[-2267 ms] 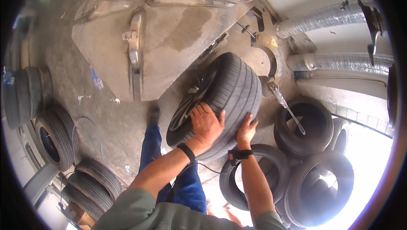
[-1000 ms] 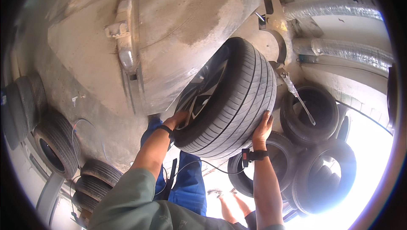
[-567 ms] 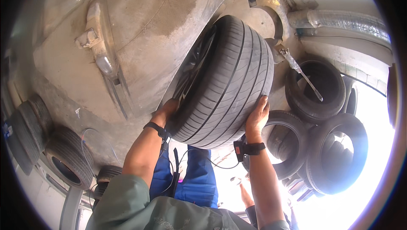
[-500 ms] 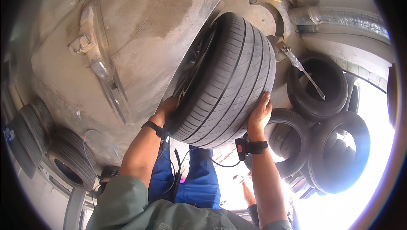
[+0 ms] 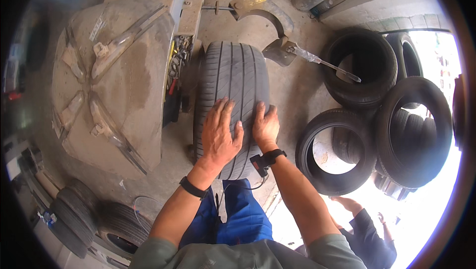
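A black tyre [image 5: 233, 65] stands upright in front of my legs, its grooved tread facing up toward me. My left hand [image 5: 219, 132] lies on the middle of the tread with its fingers stretched out and the thumb apart. At the tread's right edge rests my right hand [image 5: 266, 126], thumb and fingers spread along the shoulder of the tyre. Neither hand is wrapped round anything. To the tyre's left is a worn metal turntable [image 5: 134, 85] with clamp jaws on it. The tyre's sidewalls are mostly out of sight.
Beyond the tyre is a curved metal arm with a blade [image 5: 280, 53]; a metal bar [image 5: 342, 67] reaches right from it. Several tyres [image 5: 306, 155] lean and lie at right. Loose tools fill a tray [image 5: 179, 65] by the turntable. Another person [image 5: 372, 239] is at lower right.
The tyre has come away from the turntable's edge and gone from tilted to upright. My hands have moved from gripping its two sides to lying on its tread.
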The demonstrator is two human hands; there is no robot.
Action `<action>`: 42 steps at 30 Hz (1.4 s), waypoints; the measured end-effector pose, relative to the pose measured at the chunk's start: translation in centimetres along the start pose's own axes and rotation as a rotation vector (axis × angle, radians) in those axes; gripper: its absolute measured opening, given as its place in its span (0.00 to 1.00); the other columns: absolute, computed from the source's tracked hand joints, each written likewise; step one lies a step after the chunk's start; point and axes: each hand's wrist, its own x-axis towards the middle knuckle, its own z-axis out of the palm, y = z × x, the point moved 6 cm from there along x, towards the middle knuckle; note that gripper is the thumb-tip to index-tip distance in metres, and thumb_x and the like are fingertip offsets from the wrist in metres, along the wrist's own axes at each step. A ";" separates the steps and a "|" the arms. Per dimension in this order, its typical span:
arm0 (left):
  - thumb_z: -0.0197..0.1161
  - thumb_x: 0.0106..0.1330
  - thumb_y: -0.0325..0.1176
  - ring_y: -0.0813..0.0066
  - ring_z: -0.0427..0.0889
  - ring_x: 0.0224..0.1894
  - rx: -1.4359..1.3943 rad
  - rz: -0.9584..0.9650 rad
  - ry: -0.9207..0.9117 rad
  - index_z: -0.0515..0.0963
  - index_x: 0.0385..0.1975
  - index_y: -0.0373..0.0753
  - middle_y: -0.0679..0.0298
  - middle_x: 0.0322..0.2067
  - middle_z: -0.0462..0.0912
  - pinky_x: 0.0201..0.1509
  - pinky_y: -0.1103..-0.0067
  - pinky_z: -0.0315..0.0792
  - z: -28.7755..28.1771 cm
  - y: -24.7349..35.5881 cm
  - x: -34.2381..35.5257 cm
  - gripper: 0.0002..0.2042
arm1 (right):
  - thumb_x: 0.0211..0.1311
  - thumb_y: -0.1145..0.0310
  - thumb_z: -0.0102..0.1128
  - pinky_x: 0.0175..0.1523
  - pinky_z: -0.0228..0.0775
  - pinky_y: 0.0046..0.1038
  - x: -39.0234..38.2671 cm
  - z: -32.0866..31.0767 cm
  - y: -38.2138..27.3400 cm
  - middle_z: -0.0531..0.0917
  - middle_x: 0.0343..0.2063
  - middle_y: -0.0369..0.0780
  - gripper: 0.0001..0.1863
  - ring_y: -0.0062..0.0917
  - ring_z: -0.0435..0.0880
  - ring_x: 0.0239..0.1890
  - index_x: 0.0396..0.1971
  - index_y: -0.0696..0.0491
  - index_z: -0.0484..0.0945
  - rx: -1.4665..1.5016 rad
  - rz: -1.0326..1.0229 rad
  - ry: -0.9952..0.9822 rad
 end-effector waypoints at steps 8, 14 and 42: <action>0.52 0.68 0.39 0.57 0.60 0.76 0.411 0.013 -0.208 0.68 0.69 0.40 0.57 0.71 0.68 0.80 0.60 0.48 7.4 1.4 2.8 0.28 | 0.73 0.46 0.53 0.53 0.76 0.46 -0.7 -0.4 5.0 0.82 0.49 0.59 0.30 0.53 0.84 0.48 0.56 0.60 0.73 0.431 0.056 -0.284; 0.49 0.65 0.34 0.53 0.61 0.75 0.559 0.062 -0.178 0.66 0.70 0.39 0.55 0.71 0.67 0.79 0.57 0.48 8.1 2.3 2.7 0.30 | 0.67 0.47 0.63 0.57 0.72 0.32 21.4 -17.1 20.4 0.84 0.47 0.48 0.34 0.33 0.82 0.49 0.55 0.65 0.75 0.759 0.179 0.316; 0.46 0.63 0.34 0.47 0.57 0.76 0.644 0.213 -0.154 0.62 0.70 0.31 0.48 0.71 0.64 0.78 0.53 0.47 8.7 2.0 1.2 0.32 | 0.72 0.53 0.51 0.46 0.76 0.37 23.9 -19.4 -4.9 0.86 0.24 0.49 0.25 0.42 0.85 0.31 0.33 0.64 0.81 0.805 -0.105 0.240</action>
